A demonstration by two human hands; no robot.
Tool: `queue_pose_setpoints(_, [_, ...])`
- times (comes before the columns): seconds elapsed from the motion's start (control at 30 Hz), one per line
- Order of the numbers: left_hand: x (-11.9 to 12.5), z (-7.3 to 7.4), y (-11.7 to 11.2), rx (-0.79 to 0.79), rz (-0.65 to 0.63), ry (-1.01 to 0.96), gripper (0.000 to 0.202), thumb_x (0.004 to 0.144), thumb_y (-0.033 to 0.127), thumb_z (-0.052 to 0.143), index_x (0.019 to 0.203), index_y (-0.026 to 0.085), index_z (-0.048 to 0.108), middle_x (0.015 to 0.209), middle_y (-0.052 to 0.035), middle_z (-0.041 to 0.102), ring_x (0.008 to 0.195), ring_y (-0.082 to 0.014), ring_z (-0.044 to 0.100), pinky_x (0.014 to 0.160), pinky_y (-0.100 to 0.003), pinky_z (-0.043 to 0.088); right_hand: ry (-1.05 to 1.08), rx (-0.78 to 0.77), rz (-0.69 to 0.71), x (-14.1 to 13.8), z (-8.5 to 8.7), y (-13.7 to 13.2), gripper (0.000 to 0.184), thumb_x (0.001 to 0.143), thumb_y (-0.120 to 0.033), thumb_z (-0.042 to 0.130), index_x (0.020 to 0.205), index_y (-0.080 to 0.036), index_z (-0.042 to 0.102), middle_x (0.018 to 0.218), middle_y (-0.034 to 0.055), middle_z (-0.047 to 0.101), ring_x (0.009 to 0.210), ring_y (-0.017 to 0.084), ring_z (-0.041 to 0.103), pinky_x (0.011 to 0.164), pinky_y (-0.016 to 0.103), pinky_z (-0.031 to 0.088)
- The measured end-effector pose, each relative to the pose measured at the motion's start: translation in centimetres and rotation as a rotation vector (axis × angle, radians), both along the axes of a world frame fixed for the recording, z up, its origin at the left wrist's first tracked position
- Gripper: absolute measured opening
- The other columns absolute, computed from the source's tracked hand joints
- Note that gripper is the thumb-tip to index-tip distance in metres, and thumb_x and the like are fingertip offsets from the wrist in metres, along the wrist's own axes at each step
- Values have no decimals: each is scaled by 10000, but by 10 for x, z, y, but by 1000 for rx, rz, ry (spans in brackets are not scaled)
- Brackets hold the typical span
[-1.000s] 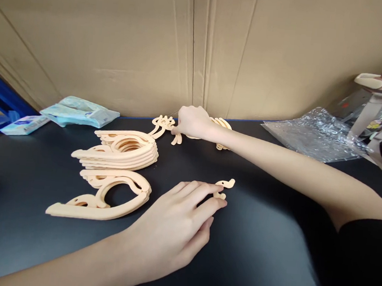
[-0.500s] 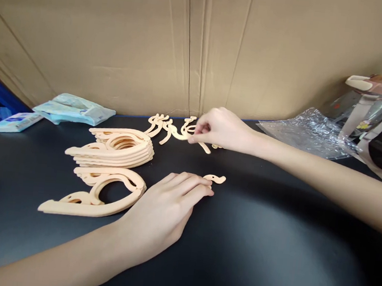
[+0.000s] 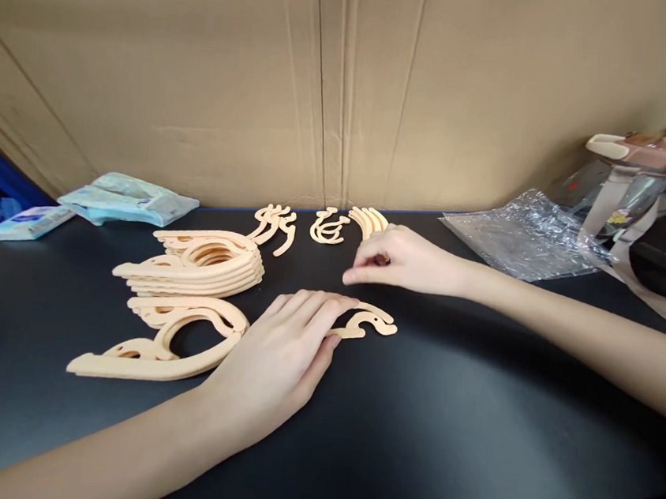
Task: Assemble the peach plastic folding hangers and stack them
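**Small pale pieces [image 3: 385, 329] beneath the left hand [image 3: 290, 348] could slip on the smooth bench [image 3: 439, 427]**

Head view: The likeliest trouble, as I judge it, is the small pale pieces skidding or turning out of line. They are thin and curved, the dark bench looks slick, and the fingers cover part of them, so a poor fit could go unnoticed. A second risk lies at the near folded frames [image 3: 147, 370]: their rounded edge comes right up against the back of the left hand in this view, and a sideways sweep of the wrist might knock them askew. The tall stack of frames [image 3: 217, 269] just behind could shift too if pushed. Farther back, a careless pull by the right hand [image 3: 388, 257] could scatter the fanned curved strips [image 3: 370, 222].

As for position, the small pale pieces lie flat at the left hand's fingertips, poking out to the right beyond them. The left hand is palm down with finger and thumb touching them; whether it truly grips cannot be told. The right hand hangs beyond and to the right, its fingers curled toward the thumb, and no piece shows in it, though the inside is hidden. The two hands are apart. The hook-shaped pieces [image 3: 327, 237] sit past both hands, near the cardboard [image 3: 208, 78].
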State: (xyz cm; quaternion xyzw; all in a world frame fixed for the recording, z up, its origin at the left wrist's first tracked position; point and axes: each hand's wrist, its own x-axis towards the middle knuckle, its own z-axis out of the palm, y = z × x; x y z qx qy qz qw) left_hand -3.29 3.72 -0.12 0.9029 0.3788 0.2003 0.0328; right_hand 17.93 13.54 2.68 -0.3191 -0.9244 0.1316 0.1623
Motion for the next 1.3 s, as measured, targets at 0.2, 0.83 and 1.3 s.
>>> queue_pose_setpoints(0.2, [1, -1, 0, 60, -11, 50, 287, 980, 103, 394, 1240, 197, 471, 1138, -38, 635, 954, -223, 569, 769, -374, 430, -146, 426, -132, -14, -3, 36, 186, 916, -293, 629, 973, -139, 717, 885, 65, 681, 842, 190, 571, 755, 318, 312])
queue_pose_setpoints(0.83, [-1, 0, 0, -1, -28, 43, 269, 989, 107, 380, 1205, 210, 503, 1162, -36, 608, 967, -217, 547, 792, -373, 414, -402, 735, 62, -29, -7, 53, 266, 997, -146, 430, 898, -110, 675, 924, 106, 665, 897, 230, 508, 753, 352, 275])
queue_pose_setpoints(1.3, [1, 3, -3, -41, -119, -8, 221, 962, 108, 423, 1069, 215, 584, 1112, -6, 651, 946, -191, 542, 799, -355, 397, -186, 450, 156, -6, 3, -16, 238, 993, -193, 461, 886, -146, 668, 882, 49, 666, 849, 181, 555, 819, 332, 333])
